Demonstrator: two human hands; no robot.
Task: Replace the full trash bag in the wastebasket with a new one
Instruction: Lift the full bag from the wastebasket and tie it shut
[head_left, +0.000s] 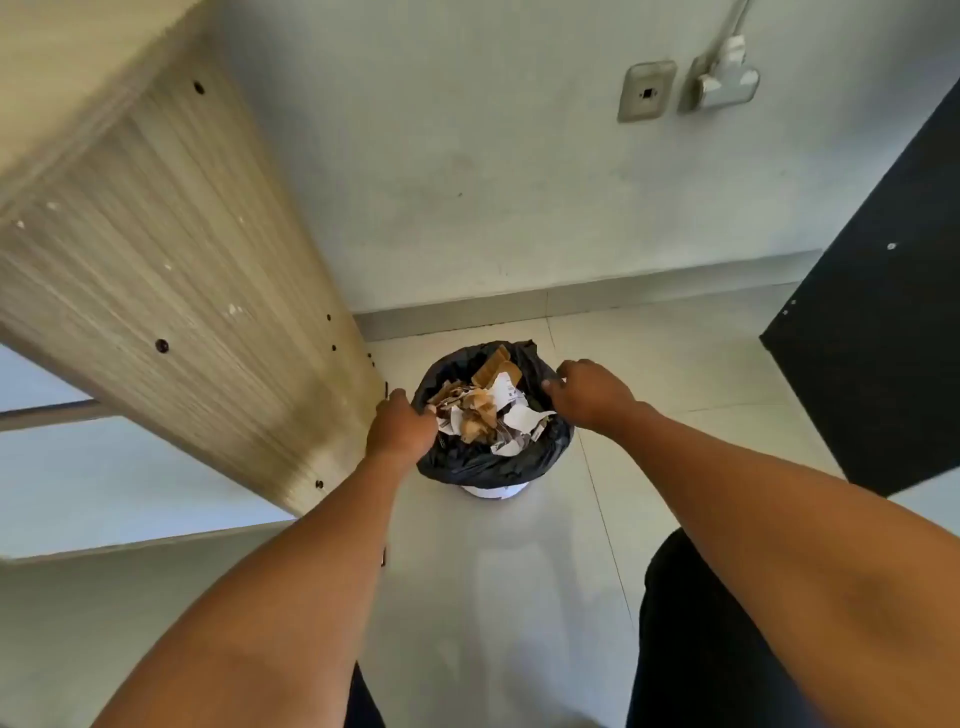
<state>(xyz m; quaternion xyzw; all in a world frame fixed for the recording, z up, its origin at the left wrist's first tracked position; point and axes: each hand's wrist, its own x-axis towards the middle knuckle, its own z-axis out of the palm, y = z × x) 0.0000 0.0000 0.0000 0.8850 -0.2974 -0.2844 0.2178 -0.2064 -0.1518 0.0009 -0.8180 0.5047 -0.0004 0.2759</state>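
Observation:
A black trash bag (483, 462) lines a white wastebasket (496, 491) that stands on the tiled floor near the wall; only the basket's lower edge shows below the bag. Crumpled paper and cardboard scraps (488, 413) fill the bag to its brim. My left hand (400, 428) grips the bag's rim on the left side, fingers curled over the edge. On the right side my right hand (589, 392) grips the rim the same way.
A tall light-wood cabinet side (171, 291) rises close on the left of the basket. A black panel (878, 332) stands to the right. Wall sockets (647, 91) with a plugged adapter (727, 78) sit high on the wall. My dark trouser legs (717, 649) are below.

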